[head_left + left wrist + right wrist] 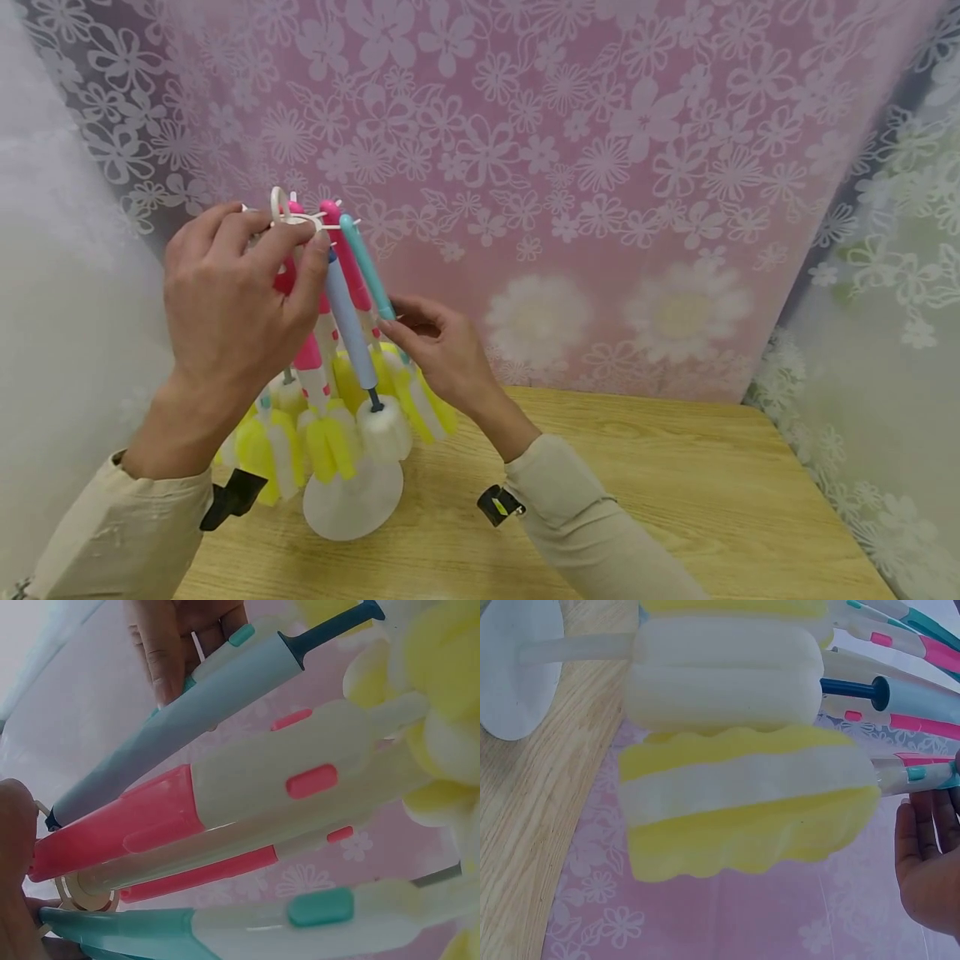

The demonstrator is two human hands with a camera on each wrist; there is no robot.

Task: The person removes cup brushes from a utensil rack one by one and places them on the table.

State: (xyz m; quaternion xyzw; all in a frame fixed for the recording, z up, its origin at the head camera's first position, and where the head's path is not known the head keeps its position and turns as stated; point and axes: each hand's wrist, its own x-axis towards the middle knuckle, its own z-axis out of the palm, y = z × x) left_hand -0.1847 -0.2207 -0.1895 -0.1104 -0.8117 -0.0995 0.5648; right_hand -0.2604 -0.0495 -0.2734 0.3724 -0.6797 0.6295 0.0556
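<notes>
Several bottle brushes hang from the hooks of a white stand with a ring (278, 202) on top and a round base (352, 504) on the table. My left hand (236, 292) pinches the stand's top, thumb and forefinger beside the hooks. At the right side, my right hand (450, 354) holds the lower handle of a teal bottle brush (367, 271), whose upper end is at a hook. Its yellow-and-white sponge head (750, 806) points down toward the table. Next to it hangs a blue-handled brush (348, 321) with a white sponge head (385, 429). Pink-handled brushes (120, 832) hang nearby.
The stand is on the left part of a wood-grain table (637, 500). A pink curtain with white flowers (525, 167) hangs behind the table, and pale floral cloth (885, 375) hangs at the right. Black wrist straps (501, 505) show at the cuffs.
</notes>
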